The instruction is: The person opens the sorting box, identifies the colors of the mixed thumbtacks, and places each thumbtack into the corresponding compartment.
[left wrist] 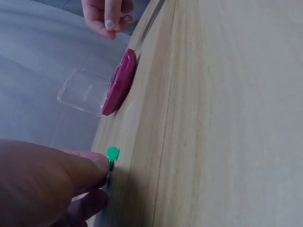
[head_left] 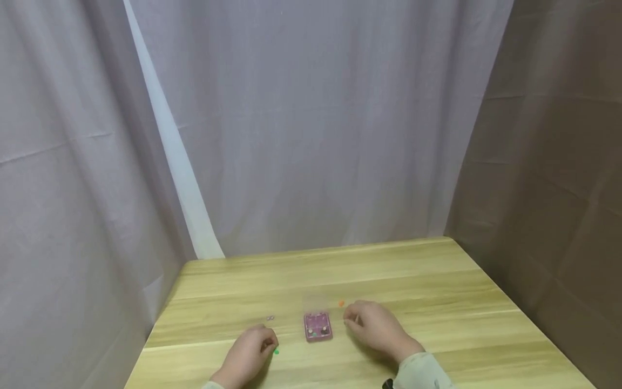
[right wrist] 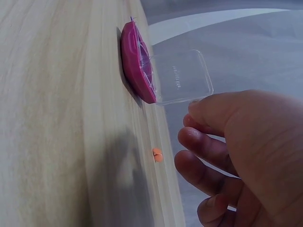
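Observation:
My left hand [head_left: 248, 354] is low over the table left of the case, its thumb and finger pinching a small green piece [left wrist: 112, 154] with a round, flat head. Right of the case, my right hand [head_left: 374, 324] hovers with loosely bent fingers and nothing between them. A small orange piece [right wrist: 157, 154] lies on the wood close by these fingers. Between both hands sits a magenta case [head_left: 318, 336] with compartments, its clear lid [right wrist: 184, 78] raised. Small green, dark and pale bits lie in its near compartments.
Two tiny pale purple pieces [head_left: 270, 318] lie on the wooden table [head_left: 389, 275], beyond my left hand. Grey curtains [head_left: 330, 135] surround the table at the back and sides, with a pale gap at the back left.

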`<state>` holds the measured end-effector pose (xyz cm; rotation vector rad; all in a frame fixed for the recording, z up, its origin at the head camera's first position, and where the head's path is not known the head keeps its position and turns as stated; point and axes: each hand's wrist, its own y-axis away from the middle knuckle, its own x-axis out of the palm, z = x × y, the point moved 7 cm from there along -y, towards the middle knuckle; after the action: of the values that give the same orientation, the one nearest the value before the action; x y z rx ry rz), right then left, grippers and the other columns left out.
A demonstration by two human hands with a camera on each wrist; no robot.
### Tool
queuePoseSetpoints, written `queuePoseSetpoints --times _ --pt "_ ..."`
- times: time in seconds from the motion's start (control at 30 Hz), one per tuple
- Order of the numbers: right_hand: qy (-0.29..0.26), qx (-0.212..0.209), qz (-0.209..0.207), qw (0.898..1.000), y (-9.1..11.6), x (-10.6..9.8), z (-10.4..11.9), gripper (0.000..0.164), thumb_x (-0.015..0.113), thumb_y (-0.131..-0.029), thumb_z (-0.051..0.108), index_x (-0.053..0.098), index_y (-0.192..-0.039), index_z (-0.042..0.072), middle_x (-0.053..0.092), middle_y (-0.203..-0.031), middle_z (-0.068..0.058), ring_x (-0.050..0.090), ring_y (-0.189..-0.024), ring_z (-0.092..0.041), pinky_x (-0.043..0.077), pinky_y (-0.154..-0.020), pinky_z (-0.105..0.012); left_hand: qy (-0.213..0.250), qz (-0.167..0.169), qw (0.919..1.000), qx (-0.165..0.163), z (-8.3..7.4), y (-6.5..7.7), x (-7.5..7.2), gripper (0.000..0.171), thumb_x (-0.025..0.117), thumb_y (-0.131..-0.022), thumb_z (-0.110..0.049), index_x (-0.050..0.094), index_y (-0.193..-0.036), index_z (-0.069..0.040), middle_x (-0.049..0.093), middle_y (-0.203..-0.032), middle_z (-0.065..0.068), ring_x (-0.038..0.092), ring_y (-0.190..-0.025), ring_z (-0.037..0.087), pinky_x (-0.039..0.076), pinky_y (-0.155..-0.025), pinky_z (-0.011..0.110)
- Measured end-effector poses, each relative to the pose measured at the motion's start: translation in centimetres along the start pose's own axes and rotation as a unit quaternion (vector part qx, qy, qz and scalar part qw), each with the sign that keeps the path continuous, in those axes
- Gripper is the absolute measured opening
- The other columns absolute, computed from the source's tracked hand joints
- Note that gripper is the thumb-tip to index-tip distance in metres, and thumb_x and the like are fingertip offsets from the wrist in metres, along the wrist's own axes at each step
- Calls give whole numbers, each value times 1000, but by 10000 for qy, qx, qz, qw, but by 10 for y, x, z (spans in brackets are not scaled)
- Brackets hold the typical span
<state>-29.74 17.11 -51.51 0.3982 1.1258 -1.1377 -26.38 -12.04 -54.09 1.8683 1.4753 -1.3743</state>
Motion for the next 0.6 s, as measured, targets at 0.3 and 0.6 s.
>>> queuePoseSetpoints --times 0.3,0.6 --pt "71 -12 19 10000 0 -1 2 14 66 -91 33 72 -100 24 65 -88 18 55 -75 0 55 -68 -31 -138 -6 9999 -82 0 -3 -2 6 71 -87 -19 69 -82 -22 59 -79 -13 51 -72 0 56 -66 25" --pt "107 -69 7 9999 2 -2 6 16 66 -91 33 73 -101 23 66 -89 18 55 -75 0 55 -68 -31 -113 -69 9999 -88 -15 -22 4 3 71 -88 -22 68 -86 -21 58 -82 -14 52 -72 0 57 -70 27"
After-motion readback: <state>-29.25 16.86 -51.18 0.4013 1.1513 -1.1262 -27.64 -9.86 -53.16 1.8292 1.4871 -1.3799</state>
